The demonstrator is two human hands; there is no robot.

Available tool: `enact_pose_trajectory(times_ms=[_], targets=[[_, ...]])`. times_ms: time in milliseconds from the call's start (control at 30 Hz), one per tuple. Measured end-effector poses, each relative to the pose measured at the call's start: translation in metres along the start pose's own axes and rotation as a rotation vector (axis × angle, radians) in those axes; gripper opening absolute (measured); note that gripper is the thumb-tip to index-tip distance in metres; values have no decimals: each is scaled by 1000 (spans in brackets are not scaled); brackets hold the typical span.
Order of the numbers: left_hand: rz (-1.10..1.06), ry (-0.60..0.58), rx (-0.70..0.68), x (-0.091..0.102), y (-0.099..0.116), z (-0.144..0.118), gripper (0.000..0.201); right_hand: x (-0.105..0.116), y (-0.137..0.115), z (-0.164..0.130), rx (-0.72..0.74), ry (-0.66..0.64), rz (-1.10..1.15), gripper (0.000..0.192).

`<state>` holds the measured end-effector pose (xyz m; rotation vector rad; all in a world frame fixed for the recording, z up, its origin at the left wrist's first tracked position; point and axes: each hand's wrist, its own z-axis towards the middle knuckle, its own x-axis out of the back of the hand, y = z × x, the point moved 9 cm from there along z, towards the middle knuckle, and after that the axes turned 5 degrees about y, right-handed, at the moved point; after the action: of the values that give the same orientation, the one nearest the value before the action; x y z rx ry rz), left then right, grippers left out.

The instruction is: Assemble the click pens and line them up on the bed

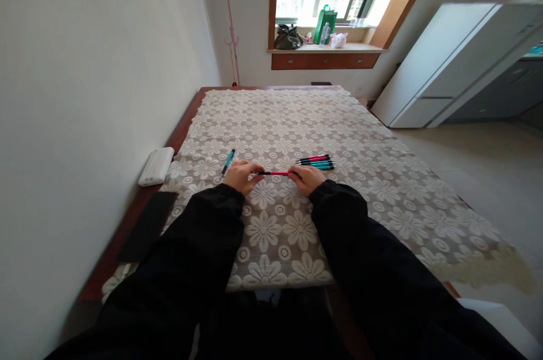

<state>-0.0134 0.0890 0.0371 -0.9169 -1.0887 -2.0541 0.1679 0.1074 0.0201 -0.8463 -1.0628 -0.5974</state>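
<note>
A red pen (275,173) lies level between my two hands, just above the flowered lace tablecloth (297,122). My left hand (241,175) grips its left end and my right hand (306,178) grips its right end. Both arms wear black sleeves. Just beyond my right hand, several pens (317,162) in red and teal lie side by side on the cloth. A single teal pen (228,161) lies apart, beyond my left hand.
A white box (156,166) and a flat black item (147,225) sit on the table's bare left edge by the wall. Bags stand on the windowsill (324,47) at the back. A white cabinet (449,60) stands at the right.
</note>
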Motion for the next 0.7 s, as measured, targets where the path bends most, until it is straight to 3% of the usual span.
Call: enact_pose_trajectory(times_ms=[133, 267, 567, 700], targets=[[-6, -16, -5, -4, 0, -1, 21, 9, -3, -3, 24, 25, 43, 25], [-21, -45, -5, -8, 3, -2, 23, 1, -18, -5, 90, -33, 54, 27], [141, -107, 39, -10, 9, -5, 27, -13, -21, -5, 26, -182, -97, 35], [143, -120, 59, -12, 10, -5, 37, -12, -25, -6, 38, -175, -149, 36]])
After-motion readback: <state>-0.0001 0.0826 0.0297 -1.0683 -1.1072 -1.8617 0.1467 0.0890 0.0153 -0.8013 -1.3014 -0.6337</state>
